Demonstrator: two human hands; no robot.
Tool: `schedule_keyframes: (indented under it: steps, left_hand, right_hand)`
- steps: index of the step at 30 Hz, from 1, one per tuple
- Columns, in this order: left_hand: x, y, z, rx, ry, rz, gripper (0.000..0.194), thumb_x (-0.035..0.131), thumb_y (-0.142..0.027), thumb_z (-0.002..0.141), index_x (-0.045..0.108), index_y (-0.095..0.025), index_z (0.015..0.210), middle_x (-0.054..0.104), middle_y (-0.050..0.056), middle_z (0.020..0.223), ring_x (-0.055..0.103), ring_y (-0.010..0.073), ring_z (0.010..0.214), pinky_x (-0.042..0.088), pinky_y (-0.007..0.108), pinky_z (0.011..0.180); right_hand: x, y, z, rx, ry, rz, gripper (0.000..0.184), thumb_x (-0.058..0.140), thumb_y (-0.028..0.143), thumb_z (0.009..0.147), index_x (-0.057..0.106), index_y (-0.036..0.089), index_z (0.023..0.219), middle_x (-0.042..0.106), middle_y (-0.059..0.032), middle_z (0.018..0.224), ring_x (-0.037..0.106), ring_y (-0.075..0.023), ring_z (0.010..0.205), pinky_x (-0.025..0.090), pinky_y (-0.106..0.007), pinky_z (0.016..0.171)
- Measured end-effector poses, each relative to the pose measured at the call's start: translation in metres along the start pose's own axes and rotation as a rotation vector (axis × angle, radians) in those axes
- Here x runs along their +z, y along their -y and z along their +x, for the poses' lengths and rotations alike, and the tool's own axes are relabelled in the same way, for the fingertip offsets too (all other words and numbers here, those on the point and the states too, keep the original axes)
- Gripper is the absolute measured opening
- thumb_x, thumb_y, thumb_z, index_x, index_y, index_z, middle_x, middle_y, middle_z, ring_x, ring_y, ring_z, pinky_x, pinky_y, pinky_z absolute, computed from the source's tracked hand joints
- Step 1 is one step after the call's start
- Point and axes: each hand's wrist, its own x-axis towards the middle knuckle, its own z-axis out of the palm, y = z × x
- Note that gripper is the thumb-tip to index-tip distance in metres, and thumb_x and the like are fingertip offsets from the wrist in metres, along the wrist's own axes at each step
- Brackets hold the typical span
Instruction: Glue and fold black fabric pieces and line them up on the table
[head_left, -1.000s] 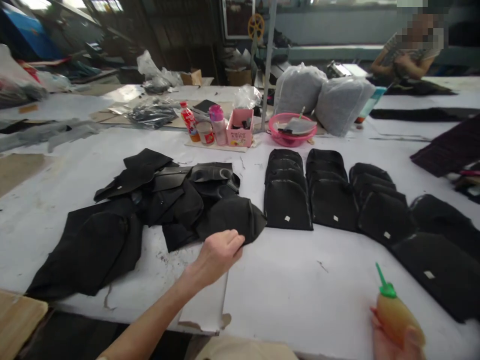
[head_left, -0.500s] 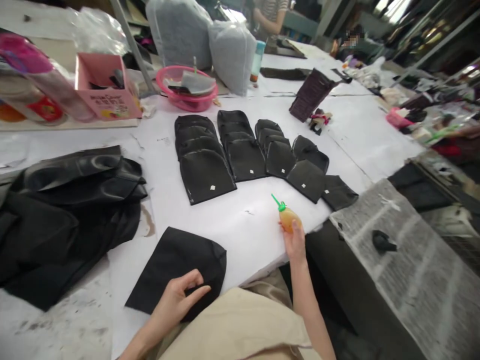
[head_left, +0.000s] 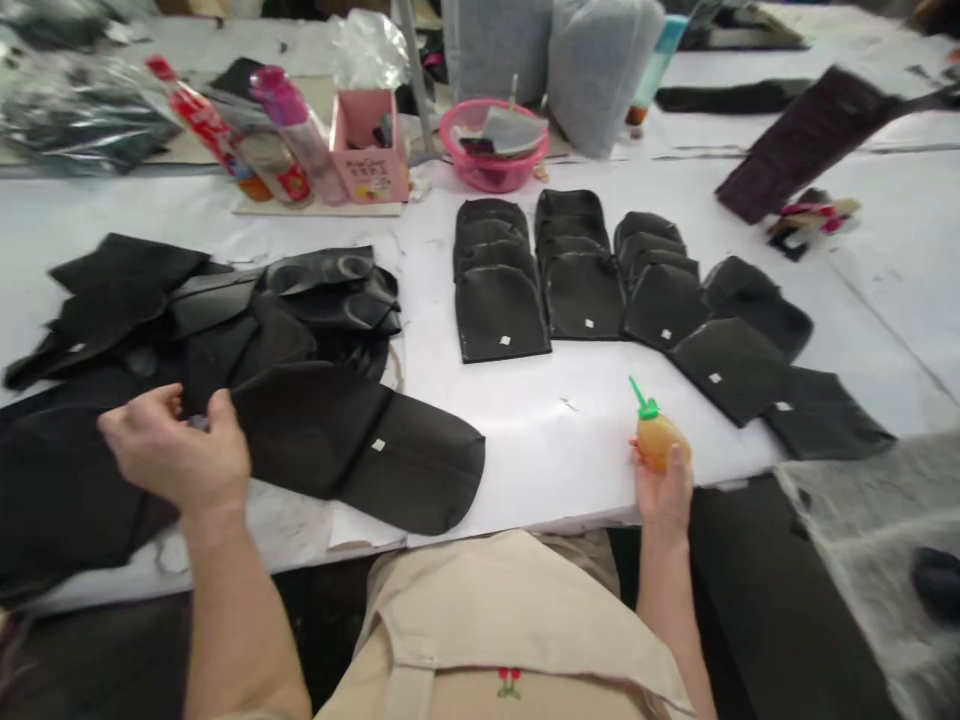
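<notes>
My right hand (head_left: 661, 490) is closed around a small squeeze bottle (head_left: 664, 442) with amber contents and a thin green nozzle, held upright over the table's front edge. My left hand (head_left: 184, 445) is over the loose heap of black fabric pieces (head_left: 217, 310) at left. Its fingers are curled, with the thumb apart from them, and nothing shows clearly between them. Right of that hand lies a flat black piece (head_left: 431, 465) with a rounded end and a small white label. Beyond it, black pieces (head_left: 502, 310) with white labels lie overlapped in several columns.
At the back stand a pink box (head_left: 371, 165), bottles (head_left: 300, 130) and a jar (head_left: 274, 170). A pink basin (head_left: 495, 175) holds tools. Grey wrapped bundles (head_left: 600, 80) stand behind. A dark purple folded piece (head_left: 802, 150) leans at right. Grey sheeting (head_left: 862, 530) hangs at lower right.
My left hand has moved left to the heap. A labelled, round-ended piece now shows near the table's front, where an unlabelled piece lay. The view has swung left; the right hand keeps the bottle.
</notes>
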Motion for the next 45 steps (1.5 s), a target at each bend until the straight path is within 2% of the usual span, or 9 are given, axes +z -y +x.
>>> schedule_keyframes:
  steps: [2,6,9,17,27,35,37,40,45]
  left_hand:
    - [-0.001,-0.025,-0.030,0.126,-0.105,0.125,0.020,0.060,-0.033,0.091,0.064,-0.016,0.101,0.065,0.011,0.090,0.061,0.0328,0.097,0.052,0.048,0.085]
    - [0.020,-0.070,-0.101,0.508,0.483,-0.133,0.018,0.053,-0.029,0.098,0.068,-0.020,0.101,0.069,0.006,0.091,0.064,0.0187,0.077,0.050,0.029,0.072]
    - [0.037,-0.072,-0.126,0.437,0.506,0.009,0.019,0.052,-0.029,0.098,0.069,-0.020,0.103,0.069,0.008,0.097,0.065,0.0240,0.088,0.050,0.034,0.078]
    - [0.052,-0.037,-0.112,0.247,0.475,0.276,0.056,0.066,-0.047,0.091,0.059,-0.008,0.130,0.060,0.021,0.125,0.055,0.0360,0.117,0.048,0.044,0.093]
    - [0.072,-0.033,-0.089,0.245,0.379,0.342,0.023,0.046,-0.019,0.097,0.064,-0.017,0.083,0.065,0.013,0.087,0.060,0.0282,0.087,0.047,0.038,0.076]
    - [0.014,-0.067,-0.068,0.025,0.250,-0.242,0.017,0.042,-0.031,0.100,0.054,-0.020,0.101,0.062,0.002,0.076,0.062,0.0162,0.065,0.044,0.027,0.063]
    - [-0.006,-0.086,-0.058,-0.040,0.348,-0.500,0.020,0.047,-0.040,0.099,0.054,-0.020,0.102,0.058,-0.003,0.069,0.058,0.0120,0.059,0.044,0.023,0.059]
    - [-0.018,-0.111,-0.040,-0.189,0.741,-0.966,0.043,0.064,-0.060,0.088,0.056,-0.019,0.097,0.062,-0.002,0.071,0.058,0.0102,0.057,0.044,0.020,0.053]
    - [0.046,-0.141,-0.020,-0.222,1.266,-1.334,0.061,0.083,-0.066,0.065,0.058,-0.015,0.088,0.059,-0.003,0.062,0.054,0.0083,0.051,0.039,0.019,0.050]
  right_hand:
    - [0.002,0.000,0.001,0.006,0.017,0.001,0.057,0.086,0.051,0.063,0.068,0.016,0.104,0.071,-0.0042,0.089,0.066,-0.0176,0.074,0.047,-0.025,0.056]
    - [0.003,0.001,0.001,-0.019,0.041,-0.001,0.056,0.086,0.049,0.062,0.070,0.015,0.103,0.071,-0.0064,0.088,0.066,-0.0185,0.073,0.046,-0.025,0.053]
    - [0.004,0.001,0.001,-0.049,0.043,-0.001,0.055,0.087,0.048,0.060,0.071,0.014,0.100,0.070,-0.0073,0.087,0.065,-0.0188,0.073,0.046,-0.025,0.053]
    - [0.005,0.001,0.004,-0.052,0.046,-0.004,0.056,0.090,0.049,0.056,0.074,0.016,0.098,0.070,-0.0067,0.087,0.065,-0.0181,0.072,0.049,-0.024,0.052]
    - [0.001,0.000,0.008,-0.053,0.038,-0.076,0.050,0.089,0.054,0.052,0.077,0.025,0.091,0.071,-0.0106,0.101,0.063,-0.0236,0.075,0.046,-0.036,0.050]
    - [0.003,0.001,0.006,-0.031,0.018,-0.116,0.051,0.085,0.056,0.051,0.078,0.030,0.094,0.069,-0.0145,0.122,0.066,-0.0351,0.098,0.046,-0.043,0.048]
    - [0.003,0.001,0.006,-0.018,-0.002,-0.107,0.052,0.087,0.054,0.049,0.079,0.029,0.094,0.068,-0.0146,0.123,0.066,-0.0348,0.101,0.047,-0.041,0.047]
    - [0.004,0.001,0.006,-0.039,0.032,-0.088,0.047,0.086,0.054,0.053,0.078,0.029,0.092,0.069,-0.0128,0.121,0.067,-0.0301,0.091,0.048,-0.038,0.045]
    - [0.004,-0.002,0.008,-0.088,0.095,-0.012,0.047,0.088,0.050,0.058,0.077,0.022,0.094,0.071,-0.0098,0.099,0.064,-0.0208,0.075,0.050,-0.031,0.049]
